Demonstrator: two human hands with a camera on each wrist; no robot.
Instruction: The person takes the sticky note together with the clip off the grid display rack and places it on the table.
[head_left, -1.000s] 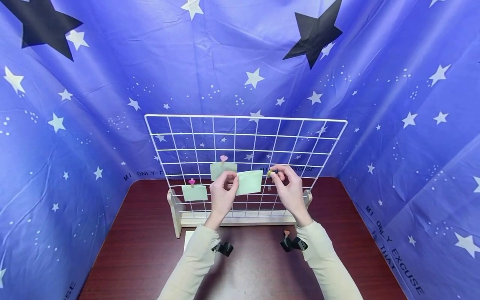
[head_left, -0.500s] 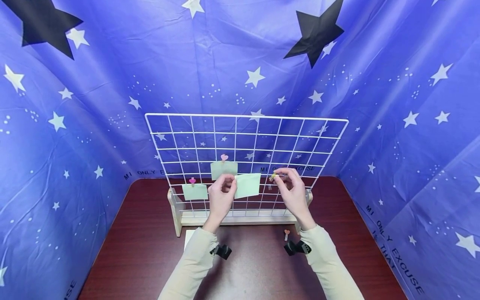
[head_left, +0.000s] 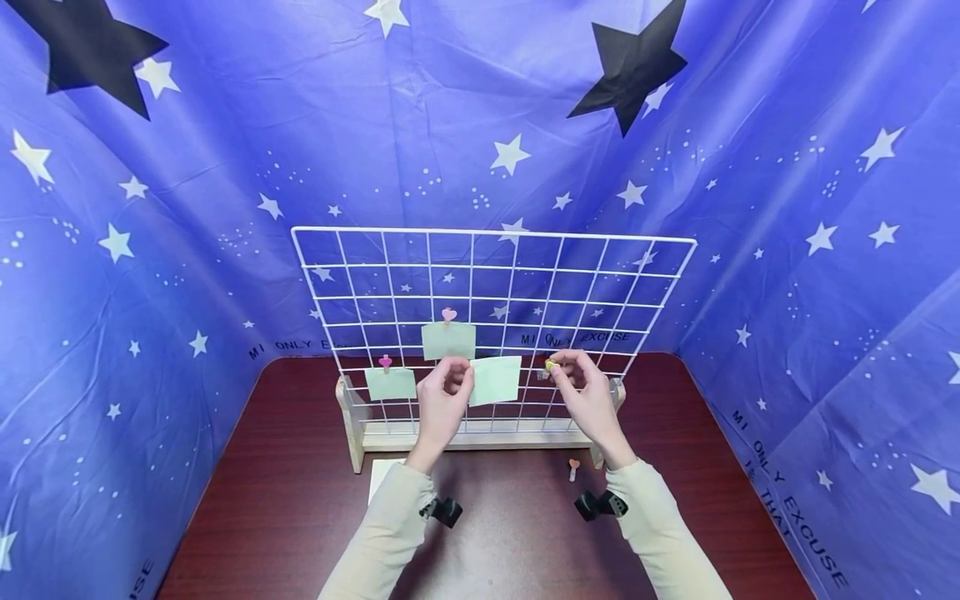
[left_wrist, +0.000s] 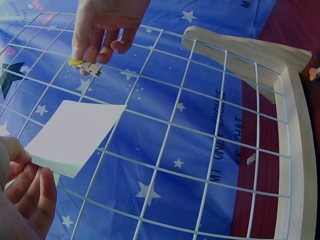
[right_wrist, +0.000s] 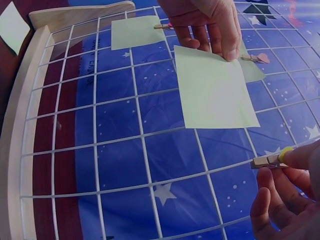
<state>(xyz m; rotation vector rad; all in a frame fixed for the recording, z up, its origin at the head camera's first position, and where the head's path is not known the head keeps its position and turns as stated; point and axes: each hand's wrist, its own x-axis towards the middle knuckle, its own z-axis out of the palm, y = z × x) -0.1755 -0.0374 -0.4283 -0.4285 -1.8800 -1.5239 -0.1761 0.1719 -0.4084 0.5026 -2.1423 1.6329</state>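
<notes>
My left hand (head_left: 442,400) pinches a pale green paper note (head_left: 497,380) by its left edge, in front of the white wire grid (head_left: 493,237). Between thumb and fingers of my right hand (head_left: 588,396) is a small wooden clothespin (right_wrist: 268,160) with a yellow top. The clothespin points toward the note, apart from it. Two more green notes hang on the grid to the left: the upper note (head_left: 448,342) under a light pink heart clothespin (head_left: 449,315), the lower note (head_left: 390,384) under a darker pink clothespin (head_left: 385,362).
The grid stands in a wooden base (head_left: 480,442) on a dark red table (head_left: 510,533). An orange heart clothespin (head_left: 573,469) lies near the base's right end. Partly under the left sleeve is a pale paper (head_left: 382,477). A blue starry curtain (head_left: 420,125) surrounds the table.
Both hands have lowered a little. The note has come down with the left hand, and the right hand has shifted slightly right with the yellow-topped clothespin.
</notes>
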